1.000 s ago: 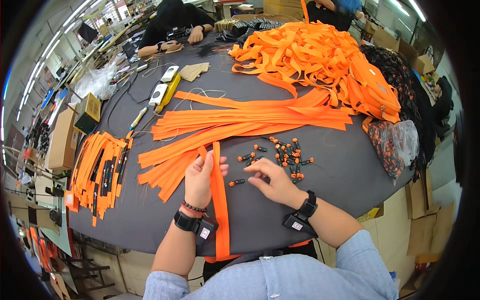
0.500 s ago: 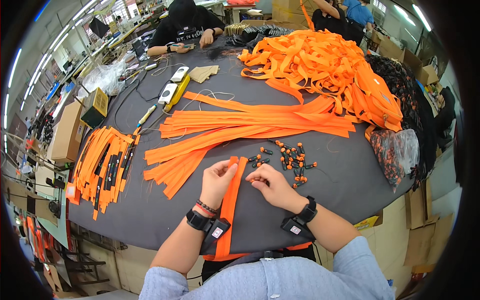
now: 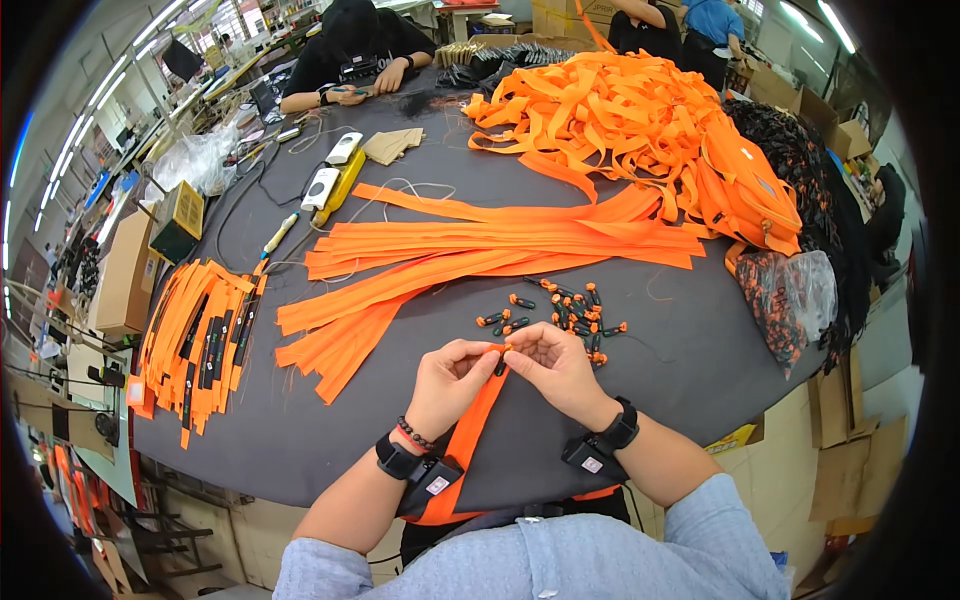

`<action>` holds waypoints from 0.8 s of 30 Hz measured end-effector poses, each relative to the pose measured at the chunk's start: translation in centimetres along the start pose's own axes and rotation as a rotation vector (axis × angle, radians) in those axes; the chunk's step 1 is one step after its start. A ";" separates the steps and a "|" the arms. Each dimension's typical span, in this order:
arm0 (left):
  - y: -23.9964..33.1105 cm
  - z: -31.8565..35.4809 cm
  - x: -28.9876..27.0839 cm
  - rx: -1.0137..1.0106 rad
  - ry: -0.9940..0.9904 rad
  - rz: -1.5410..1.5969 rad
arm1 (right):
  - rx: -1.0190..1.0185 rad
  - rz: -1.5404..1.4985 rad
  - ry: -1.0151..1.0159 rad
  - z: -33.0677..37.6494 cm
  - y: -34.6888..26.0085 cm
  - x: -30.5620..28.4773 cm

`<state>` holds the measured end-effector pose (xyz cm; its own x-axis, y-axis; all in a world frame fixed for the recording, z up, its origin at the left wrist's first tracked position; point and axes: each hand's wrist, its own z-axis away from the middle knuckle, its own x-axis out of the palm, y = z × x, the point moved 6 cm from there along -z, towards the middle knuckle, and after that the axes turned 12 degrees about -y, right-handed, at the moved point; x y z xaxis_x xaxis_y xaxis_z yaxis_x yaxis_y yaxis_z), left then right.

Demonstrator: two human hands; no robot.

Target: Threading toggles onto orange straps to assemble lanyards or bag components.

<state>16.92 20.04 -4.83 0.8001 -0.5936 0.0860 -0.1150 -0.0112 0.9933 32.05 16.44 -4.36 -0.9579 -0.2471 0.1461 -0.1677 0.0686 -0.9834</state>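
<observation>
My left hand [image 3: 452, 382] is closed on the top end of an orange zipper tape [image 3: 474, 424], which runs down past my wrist to the table's near edge. My right hand [image 3: 552, 374] meets it, thumb and fingers pinching a small orange zipper slider with a black pull [image 3: 501, 366] at the tape's end. Whether the slider is on the tape is hidden by my fingertips. Just beyond my hands lies a loose pile of similar zipper sliders [image 3: 576, 308]. Farther off, long orange zipper tapes [image 3: 420, 245] are laid across the dark table.
Short orange strips with black pieces [image 3: 205, 340] lie at the left. A heap of orange tape [image 3: 610, 120] and an orange bag [image 3: 745, 190] fill the far right, beside a clear plastic bag [image 3: 790, 300]. A yellow power strip [image 3: 335, 190] trails cables. Another person [image 3: 360, 60] sits across the table [image 3: 330, 450].
My right hand has moved left with the slider to meet my left hand. The left hand shifted slightly right with the tape, and both are now together at its end.
</observation>
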 end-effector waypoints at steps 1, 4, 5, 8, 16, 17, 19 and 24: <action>0.1 0.0 0.1 -0.002 -0.009 -0.006 | -0.002 -0.004 0.001 0.0 0.0 0.0; 0.4 -0.1 0.2 0.012 -0.020 -0.037 | -0.005 0.002 -0.003 0.0 -0.1 -0.1; 0.5 -0.1 0.2 0.032 -0.014 -0.056 | -0.006 0.007 -0.005 0.0 -0.1 -0.1; 1.1 0.1 0.2 0.091 0.018 -0.198 | -0.052 0.043 0.020 -0.1 -0.3 -0.1; 2.6 0.4 0.5 0.171 0.040 -0.408 | -0.087 0.281 0.006 0.2 -1.0 -0.1; 2.4 0.4 0.5 0.165 0.040 -0.375 | -0.080 0.278 0.005 0.2 -1.0 0.0; 1.4 0.3 0.3 0.112 0.024 -0.195 | -0.044 0.176 0.004 0.2 -0.7 -0.1; 0.5 0.2 0.1 -0.059 0.008 0.245 | 0.001 -0.059 0.037 0.1 -0.6 -0.1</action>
<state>16.86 19.85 -4.39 0.7572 -0.5666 0.3250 -0.2716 0.1794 0.9455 32.30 16.29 -3.76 -0.9543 -0.2153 0.2074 -0.2237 0.0541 -0.9731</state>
